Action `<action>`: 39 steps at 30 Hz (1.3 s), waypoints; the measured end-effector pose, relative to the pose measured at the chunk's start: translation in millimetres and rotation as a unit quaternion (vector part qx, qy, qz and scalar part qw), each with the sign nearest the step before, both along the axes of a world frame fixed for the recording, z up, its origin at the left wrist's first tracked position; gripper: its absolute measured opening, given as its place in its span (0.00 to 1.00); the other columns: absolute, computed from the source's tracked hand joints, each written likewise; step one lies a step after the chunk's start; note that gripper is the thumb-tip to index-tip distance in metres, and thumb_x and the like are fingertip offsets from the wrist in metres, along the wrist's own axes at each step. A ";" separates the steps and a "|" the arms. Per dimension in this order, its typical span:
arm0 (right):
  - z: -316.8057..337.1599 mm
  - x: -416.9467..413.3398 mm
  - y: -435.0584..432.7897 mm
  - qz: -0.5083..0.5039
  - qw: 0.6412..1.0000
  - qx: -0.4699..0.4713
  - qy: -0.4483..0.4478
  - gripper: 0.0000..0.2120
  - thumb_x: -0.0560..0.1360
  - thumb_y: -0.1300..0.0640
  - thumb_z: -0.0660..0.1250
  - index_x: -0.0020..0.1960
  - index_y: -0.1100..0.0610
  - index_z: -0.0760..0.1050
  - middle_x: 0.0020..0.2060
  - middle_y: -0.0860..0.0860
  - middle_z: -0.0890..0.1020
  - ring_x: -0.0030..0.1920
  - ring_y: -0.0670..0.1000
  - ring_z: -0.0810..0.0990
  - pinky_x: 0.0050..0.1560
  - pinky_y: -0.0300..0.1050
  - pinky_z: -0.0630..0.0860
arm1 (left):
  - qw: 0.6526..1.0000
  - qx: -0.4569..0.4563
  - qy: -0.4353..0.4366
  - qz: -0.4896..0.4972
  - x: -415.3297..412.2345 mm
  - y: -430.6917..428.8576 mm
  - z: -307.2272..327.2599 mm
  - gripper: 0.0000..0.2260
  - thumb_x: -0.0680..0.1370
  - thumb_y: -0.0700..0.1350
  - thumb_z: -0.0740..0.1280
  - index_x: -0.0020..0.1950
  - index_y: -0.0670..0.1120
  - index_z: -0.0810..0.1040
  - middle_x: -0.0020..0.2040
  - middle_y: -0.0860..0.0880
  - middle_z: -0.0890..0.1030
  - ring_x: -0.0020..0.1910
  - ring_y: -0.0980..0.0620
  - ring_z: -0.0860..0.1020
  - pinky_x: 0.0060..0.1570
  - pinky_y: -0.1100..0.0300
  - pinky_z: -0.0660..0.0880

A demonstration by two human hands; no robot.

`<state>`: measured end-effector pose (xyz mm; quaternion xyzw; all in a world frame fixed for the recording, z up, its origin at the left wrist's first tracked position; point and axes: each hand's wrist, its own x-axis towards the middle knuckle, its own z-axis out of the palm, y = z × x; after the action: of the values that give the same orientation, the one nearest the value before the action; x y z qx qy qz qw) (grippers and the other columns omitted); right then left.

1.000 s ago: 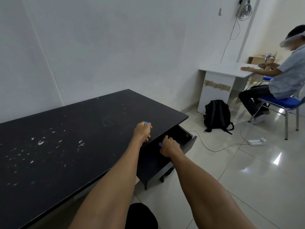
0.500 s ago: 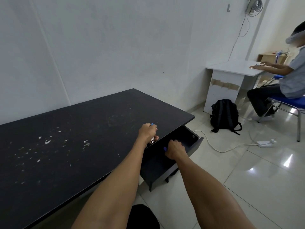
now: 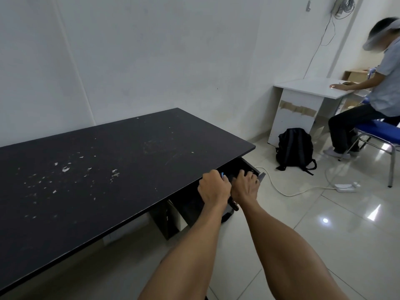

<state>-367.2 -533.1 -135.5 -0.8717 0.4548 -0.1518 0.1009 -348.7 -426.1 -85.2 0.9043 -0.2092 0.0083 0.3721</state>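
Note:
A black desk point(image 3: 112, 169) runs along the white wall. Its drawer point(image 3: 249, 164) at the right end stands pulled out. My left hand point(image 3: 213, 188) is at the desk's front edge, curled round a small blue object point(image 3: 222, 175) that is mostly hidden in the fist. A dark piece point(image 3: 234, 206) shows just below that hand. My right hand point(image 3: 245, 184) is right beside it with spread fingers reaching down into the drawer. The drawer's contents are hidden.
A black backpack point(image 3: 295, 148) leans against a white desk point(image 3: 303, 98) at the right. A white cable and power strip point(image 3: 345, 186) lie on the tiled floor. A person point(image 3: 376, 92) sits there on a blue chair point(image 3: 381, 128).
My left hand has come down from the desktop to the drawer beside my right hand. My right hand's fingers have spread out over the drawer. My view has shifted to the left.

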 end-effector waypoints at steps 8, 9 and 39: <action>-11.9 -10.2 -4.7 0.019 1.000 -0.008 -0.020 0.19 0.82 0.48 0.55 0.67 0.59 0.67 0.63 0.60 0.73 0.66 0.59 0.69 0.65 0.56 0.66 | 0.987 0.011 0.134 0.092 9.5 5.5 -19.2 0.13 0.80 0.48 0.66 0.58 0.41 0.80 0.58 0.41 0.81 0.56 0.42 0.81 0.47 0.52 0.76; -12.3 -10.1 -5.1 0.019 1.000 -0.010 -0.023 0.20 0.81 0.48 0.55 0.67 0.59 0.67 0.63 0.60 0.73 0.66 0.59 0.69 0.65 0.56 0.66 | 0.986 0.017 0.138 0.094 12.1 4.8 -21.4 0.12 0.80 0.47 0.66 0.59 0.41 0.79 0.58 0.41 0.81 0.56 0.42 0.81 0.47 0.53 0.76; -23.8 -10.9 22.7 -0.191 0.936 0.213 -0.205 0.35 0.81 0.39 0.46 0.78 0.62 0.48 0.63 0.67 0.76 0.58 0.67 0.78 0.55 0.58 0.73 | 0.952 0.093 -0.289 -0.048 27.4 8.3 -2.3 0.16 0.78 0.44 0.65 0.30 0.45 0.78 0.23 0.47 0.79 0.21 0.46 0.79 0.23 0.62 0.70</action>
<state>-378.2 -510.5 -159.3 -0.6763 0.6038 -0.2434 0.3446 -321.3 -417.8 -87.4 0.8828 -0.3509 0.2313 0.2096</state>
